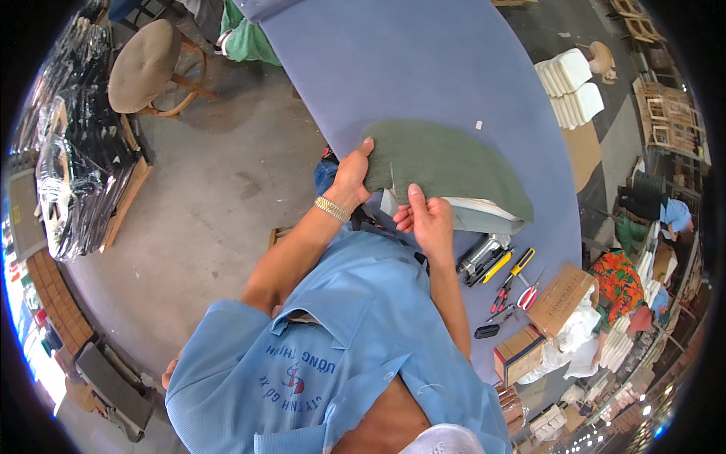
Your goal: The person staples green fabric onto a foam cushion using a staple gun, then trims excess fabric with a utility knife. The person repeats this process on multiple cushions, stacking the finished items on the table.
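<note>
A curved padded panel [454, 163], covered in dark green fabric, lies on the blue-grey table near its front edge. Its near side shows a white strip and a grey surface where the fabric stops. My left hand [354, 172] grips the panel's left end, thumb on top and the other fingers hidden beneath. At the near edge, my right hand [428, 222] has its thumb against the fabric edge with the fingers curled in; the pinched spot is partly hidden. A gold-coloured watch or bracelet [333, 209] circles my left wrist.
Right of my hands lie a metal staple gun [484, 256], a yellow cutter knife [497, 266], a yellow screwdriver [522, 262] and red-handled pliers [501, 296]. A cardboard box [561, 300] stands beyond them. Across the floor at left are a round stool [144, 66] and plastic-wrapped stacks [87, 181].
</note>
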Demonstrator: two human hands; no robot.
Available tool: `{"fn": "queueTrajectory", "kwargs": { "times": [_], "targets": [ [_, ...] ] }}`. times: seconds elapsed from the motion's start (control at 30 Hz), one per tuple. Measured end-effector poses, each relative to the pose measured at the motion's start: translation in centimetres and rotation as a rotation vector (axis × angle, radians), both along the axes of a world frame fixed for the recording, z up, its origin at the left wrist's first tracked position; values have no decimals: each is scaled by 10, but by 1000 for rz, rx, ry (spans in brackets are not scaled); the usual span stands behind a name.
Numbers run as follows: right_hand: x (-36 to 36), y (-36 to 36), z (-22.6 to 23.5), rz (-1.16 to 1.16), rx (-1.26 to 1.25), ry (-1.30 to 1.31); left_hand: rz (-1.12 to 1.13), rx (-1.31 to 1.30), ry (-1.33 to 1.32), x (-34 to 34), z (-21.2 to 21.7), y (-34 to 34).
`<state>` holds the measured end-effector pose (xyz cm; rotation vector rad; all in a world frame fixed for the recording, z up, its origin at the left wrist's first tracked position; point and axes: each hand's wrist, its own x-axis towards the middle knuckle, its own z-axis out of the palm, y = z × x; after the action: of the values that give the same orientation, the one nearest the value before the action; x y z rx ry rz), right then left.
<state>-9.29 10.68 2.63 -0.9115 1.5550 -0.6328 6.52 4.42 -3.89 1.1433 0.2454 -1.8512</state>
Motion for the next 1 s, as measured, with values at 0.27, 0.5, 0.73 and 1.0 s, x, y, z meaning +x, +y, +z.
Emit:
{"fn": "queueTrajectory", "kwargs": {
  "times": [0.27, 0.5, 0.73, 1.0],
  "targets": [
    [-6, -15, 15, -69, -150, 48, 83, 108, 159, -23, 1, 13],
    [10, -22, -10, -89, -215, 50, -29, 34, -40, -13, 8, 13],
    [10, -36, -15, -39, -426, -13, -555, -894, -1075, 26, 16, 28],
    [2, -37, -21, -66, -398, -169, -680, -1174, -1265, 36, 24, 16]
  ]
}}
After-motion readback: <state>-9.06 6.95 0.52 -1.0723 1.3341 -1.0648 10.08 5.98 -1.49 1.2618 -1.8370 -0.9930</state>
